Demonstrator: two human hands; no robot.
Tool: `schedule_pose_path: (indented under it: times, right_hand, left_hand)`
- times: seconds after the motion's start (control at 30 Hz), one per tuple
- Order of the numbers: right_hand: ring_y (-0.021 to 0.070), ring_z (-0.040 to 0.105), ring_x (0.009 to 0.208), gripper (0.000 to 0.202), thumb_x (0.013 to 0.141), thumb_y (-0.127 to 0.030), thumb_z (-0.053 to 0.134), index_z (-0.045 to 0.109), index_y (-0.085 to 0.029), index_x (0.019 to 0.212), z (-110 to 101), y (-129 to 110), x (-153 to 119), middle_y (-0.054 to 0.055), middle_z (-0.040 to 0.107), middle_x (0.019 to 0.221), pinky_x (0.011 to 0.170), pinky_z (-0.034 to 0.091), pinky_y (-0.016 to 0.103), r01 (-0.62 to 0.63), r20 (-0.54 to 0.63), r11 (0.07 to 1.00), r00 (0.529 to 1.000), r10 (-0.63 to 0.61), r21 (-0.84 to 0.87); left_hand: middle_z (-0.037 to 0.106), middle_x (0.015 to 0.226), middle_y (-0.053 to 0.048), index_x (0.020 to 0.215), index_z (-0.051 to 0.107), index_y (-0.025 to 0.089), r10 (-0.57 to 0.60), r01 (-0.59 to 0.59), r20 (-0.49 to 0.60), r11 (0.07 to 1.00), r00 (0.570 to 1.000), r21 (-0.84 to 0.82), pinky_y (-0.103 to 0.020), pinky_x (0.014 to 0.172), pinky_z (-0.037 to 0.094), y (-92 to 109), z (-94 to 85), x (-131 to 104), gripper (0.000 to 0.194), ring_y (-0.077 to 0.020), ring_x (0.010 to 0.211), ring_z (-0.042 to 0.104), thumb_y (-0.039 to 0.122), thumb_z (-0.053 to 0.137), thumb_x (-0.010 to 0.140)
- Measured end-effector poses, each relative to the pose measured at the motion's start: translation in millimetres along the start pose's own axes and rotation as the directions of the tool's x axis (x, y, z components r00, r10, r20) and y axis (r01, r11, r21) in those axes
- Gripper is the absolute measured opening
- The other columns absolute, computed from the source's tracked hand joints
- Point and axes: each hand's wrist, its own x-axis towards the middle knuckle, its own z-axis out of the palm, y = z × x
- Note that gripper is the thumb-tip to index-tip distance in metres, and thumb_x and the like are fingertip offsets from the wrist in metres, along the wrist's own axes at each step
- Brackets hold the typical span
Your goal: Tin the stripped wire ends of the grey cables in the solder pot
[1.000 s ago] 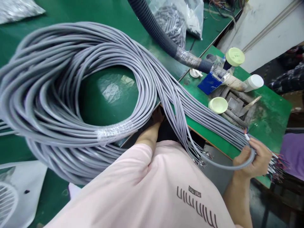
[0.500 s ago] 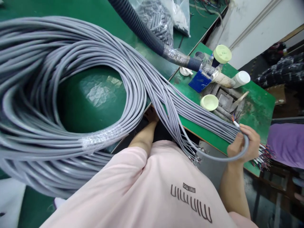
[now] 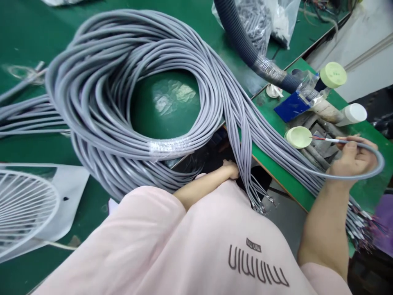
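Note:
My right hand (image 3: 351,162) is closed around a grey cable (image 3: 379,157) near its end. The cable bends back in a loop, so its white-sleeved tip with thin coloured wires (image 3: 317,138) points left. Those wire ends are at the rim of a small pale-green cup (image 3: 290,140); whether they touch it I cannot tell. My left hand (image 3: 231,169) is low by the table edge, beside a hanging bunch of grey cables (image 3: 244,157); its fingers are mostly hidden. A big coil of grey cables (image 3: 211,110), wrapped with clear film, lies on the green table.
A ribbed dark hose (image 3: 236,30) runs to a blue box (image 3: 291,107) behind the cup. A white pot (image 3: 354,114) and a lidded jar (image 3: 333,74) stand beyond. Stripped cable ends (image 3: 359,229) overhang the right side. A white fan (image 3: 27,209) is at left.
My right hand has turned the cable end leftward, bringing its wires to the cup. My left hand has come out from under the table edge beside the hanging cables. The view has shifted left.

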Motion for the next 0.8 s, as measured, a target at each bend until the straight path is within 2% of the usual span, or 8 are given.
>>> schedule_pose_path:
  times: [0.13, 0.23, 0.3, 0.37, 0.47, 0.6, 0.7, 0.8]
  right_hand:
    - [0.0231, 0.071, 0.071, 0.02, 0.087, -0.029, 0.056, 0.063, -0.013, 0.097, -3, 10, -2, 0.012, 0.066, 0.084, 0.064, 0.054, 0.039, -0.037, 0.021, 0.999, 0.999, 0.037, -0.037]
    - [0.0229, 0.07, 0.071, 0.02, 0.087, -0.03, 0.056, 0.063, -0.014, 0.097, -3, 12, -7, 0.011, 0.066, 0.082, 0.067, 0.054, 0.04, -0.059, 0.035, 0.997, 0.998, 0.06, -0.043]
    - [0.0227, 0.069, 0.07, 0.02, 0.086, -0.03, 0.055, 0.063, -0.015, 0.096, -2, 12, -11, 0.011, 0.066, 0.081, 0.065, 0.053, 0.039, -0.068, 0.021, 0.997, 0.997, 0.069, -0.039]
    - [0.0226, 0.069, 0.07, 0.019, 0.086, -0.03, 0.055, 0.063, -0.016, 0.095, -1, 13, -13, 0.012, 0.065, 0.081, 0.064, 0.052, 0.038, -0.076, -0.001, 0.996, 0.997, 0.076, -0.039]
    - [0.0223, 0.069, 0.07, 0.018, 0.085, -0.031, 0.056, 0.062, -0.016, 0.094, -3, 14, -13, 0.011, 0.065, 0.082, 0.063, 0.052, 0.037, -0.086, -0.029, 0.995, 0.996, 0.085, -0.051]
    - [0.021, 0.068, 0.068, 0.018, 0.083, -0.032, 0.055, 0.061, -0.017, 0.093, -8, 12, -11, 0.01, 0.065, 0.082, 0.062, 0.05, 0.037, -0.11, -0.081, 0.994, 0.991, 0.108, -0.016]
    - [0.0206, 0.068, 0.069, 0.017, 0.081, -0.029, 0.058, 0.062, -0.017, 0.093, -5, 10, -10, 0.009, 0.065, 0.082, 0.06, 0.048, 0.034, -0.115, -0.127, 0.993, 0.985, 0.119, 0.036]
    - [0.0209, 0.069, 0.069, 0.017, 0.081, -0.027, 0.059, 0.063, -0.014, 0.093, 2, 5, -11, 0.01, 0.066, 0.08, 0.059, 0.048, 0.033, -0.143, -0.129, 0.99, 0.981, 0.144, 0.02]
  left_hand:
    - [0.073, 0.105, -0.016, 0.097, 0.075, 0.022, 0.105, -0.105, 0.025, 0.994, 0.994, 0.004, -0.043, 0.082, 0.053, 7, -8.2, -47, 0.03, -0.0347, 0.101, 0.067, 0.042, 0.066, 0.076]
    - [0.076, 0.092, -0.002, 0.082, 0.074, 0.03, 0.346, -0.348, -0.046, 0.936, 0.937, -0.047, -0.031, 0.078, 0.052, 22, -34.9, -92, 0.023, -0.0222, 0.09, 0.07, 0.048, 0.061, 0.082]
    - [0.076, 0.09, 0.004, 0.09, 0.072, 0.032, 0.689, -0.75, -0.322, 0.651, 0.649, -0.117, -0.024, 0.072, 0.052, 40, -59.4, -113, 0.02, -0.014, 0.081, 0.07, 0.044, 0.056, 0.089]
    - [0.074, 0.1, 0.001, 0.096, 0.07, 0.028, 0.689, -0.853, -0.6, 0.521, 0.406, 0.021, -0.023, 0.085, 0.05, 61, -81.6, -119, 0.022, -0.0124, 0.094, 0.068, 0.037, 0.05, 0.094]
    - [0.071, 0.113, -0.004, 0.103, 0.068, 0.026, 0.594, -0.722, -0.765, 0.64, 0.248, 0.263, -0.035, 0.103, 0.042, 88, -100.4, -100, 0.029, -0.0172, 0.113, 0.061, 0.037, 0.041, 0.098]
    - [0.072, 0.107, -0.003, 0.101, 0.069, 0.025, 0.556, -0.602, -0.799, 0.726, 0.228, 0.333, -0.047, 0.11, 0.031, 96, -97.5, -55, 0.037, -0.0208, 0.106, 0.063, 0.049, 0.041, 0.097]
    - [0.075, 0.091, -0.002, 0.094, 0.071, 0.024, 0.581, -0.619, -0.773, 0.712, 0.255, 0.331, -0.044, 0.107, 0.033, 88, -86.2, -31, 0.041, -0.0174, 0.09, 0.065, 0.049, 0.039, 0.097]
    - [0.075, 0.092, -0.001, 0.095, 0.071, 0.023, 0.592, -0.654, -0.773, 0.681, 0.227, 0.329, -0.04, 0.106, 0.033, 80, -76.3, -21, 0.038, -0.0151, 0.088, 0.065, 0.047, 0.042, 0.097]
